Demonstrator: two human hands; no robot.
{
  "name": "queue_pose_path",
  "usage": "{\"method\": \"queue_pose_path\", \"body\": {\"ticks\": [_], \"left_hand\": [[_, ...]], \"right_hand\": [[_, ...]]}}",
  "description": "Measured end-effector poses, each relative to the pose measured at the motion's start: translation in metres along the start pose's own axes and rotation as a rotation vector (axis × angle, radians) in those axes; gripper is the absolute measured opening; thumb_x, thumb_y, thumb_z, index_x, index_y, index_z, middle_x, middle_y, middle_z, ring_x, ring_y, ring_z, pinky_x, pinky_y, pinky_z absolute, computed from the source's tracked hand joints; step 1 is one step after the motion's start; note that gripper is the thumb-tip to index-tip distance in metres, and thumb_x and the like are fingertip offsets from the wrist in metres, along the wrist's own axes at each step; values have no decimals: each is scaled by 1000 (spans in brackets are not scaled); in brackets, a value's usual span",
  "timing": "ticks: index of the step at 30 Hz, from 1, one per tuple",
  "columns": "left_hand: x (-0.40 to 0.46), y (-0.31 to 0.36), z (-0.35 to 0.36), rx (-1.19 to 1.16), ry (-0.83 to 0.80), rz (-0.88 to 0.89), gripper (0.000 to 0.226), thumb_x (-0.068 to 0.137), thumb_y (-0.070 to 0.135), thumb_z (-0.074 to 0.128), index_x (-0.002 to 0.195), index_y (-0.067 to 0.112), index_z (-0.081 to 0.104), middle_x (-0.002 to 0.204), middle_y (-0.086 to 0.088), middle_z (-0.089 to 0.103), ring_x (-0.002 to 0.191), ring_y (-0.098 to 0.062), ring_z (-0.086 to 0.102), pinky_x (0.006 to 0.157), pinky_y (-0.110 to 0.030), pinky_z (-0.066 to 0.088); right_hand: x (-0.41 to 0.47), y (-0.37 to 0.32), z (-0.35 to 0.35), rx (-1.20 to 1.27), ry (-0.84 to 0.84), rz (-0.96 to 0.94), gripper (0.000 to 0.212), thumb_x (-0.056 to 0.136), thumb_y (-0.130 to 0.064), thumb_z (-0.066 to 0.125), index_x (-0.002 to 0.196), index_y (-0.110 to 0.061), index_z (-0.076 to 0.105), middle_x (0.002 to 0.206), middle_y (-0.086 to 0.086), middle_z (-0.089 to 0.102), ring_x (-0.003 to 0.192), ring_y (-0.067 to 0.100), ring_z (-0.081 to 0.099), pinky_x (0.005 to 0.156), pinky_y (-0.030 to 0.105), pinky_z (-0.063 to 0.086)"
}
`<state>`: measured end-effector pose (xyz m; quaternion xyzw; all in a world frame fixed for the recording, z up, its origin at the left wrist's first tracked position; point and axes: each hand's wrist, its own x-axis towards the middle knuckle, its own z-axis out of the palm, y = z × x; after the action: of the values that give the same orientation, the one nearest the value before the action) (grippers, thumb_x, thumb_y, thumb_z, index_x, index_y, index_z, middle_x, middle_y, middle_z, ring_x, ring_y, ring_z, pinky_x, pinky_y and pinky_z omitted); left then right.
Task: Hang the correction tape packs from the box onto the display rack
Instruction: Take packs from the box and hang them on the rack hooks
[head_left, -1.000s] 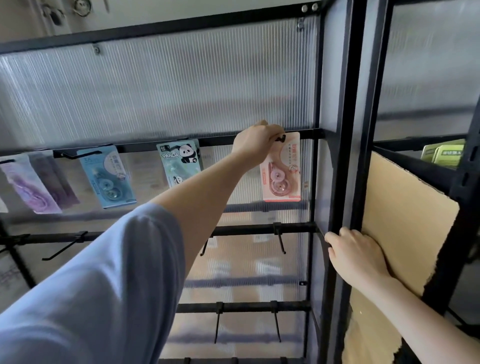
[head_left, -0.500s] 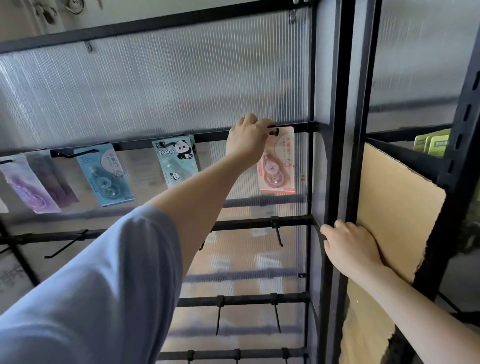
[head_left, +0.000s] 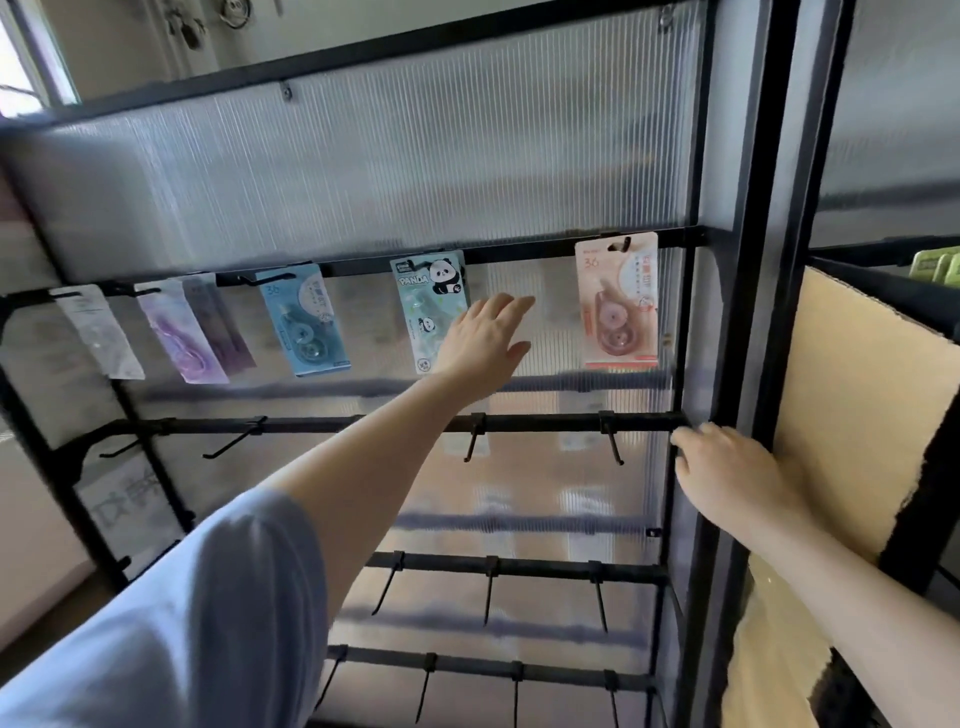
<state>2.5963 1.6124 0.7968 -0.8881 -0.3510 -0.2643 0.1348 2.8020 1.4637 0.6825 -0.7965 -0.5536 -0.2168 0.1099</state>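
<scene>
A pink correction tape pack (head_left: 616, 301) hangs from a hook at the right end of the display rack's top bar (head_left: 519, 254). Left of it hang a panda pack (head_left: 427, 306), a blue pack (head_left: 304, 319), purple packs (head_left: 187, 338) and a white one (head_left: 98, 332). My left hand (head_left: 485, 345) is in the air between the panda pack and the pink pack, fingers spread, holding nothing. My right hand (head_left: 727, 467) rests on the rack's black upright post by the second bar, fingers curled over its edge. The box is not in view.
Lower bars (head_left: 545, 423) carry bare hooks. A ribbed translucent panel (head_left: 363, 171) backs the rack. A brown cardboard sheet (head_left: 857, 415) leans inside the neighbouring shelf frame at the right, with green packs (head_left: 937, 265) behind it.
My left hand has let go of the pink pack, which now hangs on its hook, and has drawn back down and to the left. My right hand has stayed on the post.
</scene>
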Motion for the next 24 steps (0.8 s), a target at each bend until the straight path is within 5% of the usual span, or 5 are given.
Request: {"method": "queue_pose_path", "body": {"ticks": [7,24], "left_hand": [[-68,-45,-3,8,-40,-88,53,94,30,50,143,20,31,141,-2,40,129,-23,36,104,-37,31],[-309,-207,34,9,-237,-496,55,90,32,56,140,21,37,139,1,42,130,-22,35,102,-36,31]], "right_hand": [[-5,-64,3,40,-21,-79,30,94,-17,42,121,-17,54,116,3,58,108,21,54,86,30,43],[-27,-274,50,201,-176,-335,23,95,-15,44,115,-14,53,114,7,56,103,25,54,83,33,43]]}}
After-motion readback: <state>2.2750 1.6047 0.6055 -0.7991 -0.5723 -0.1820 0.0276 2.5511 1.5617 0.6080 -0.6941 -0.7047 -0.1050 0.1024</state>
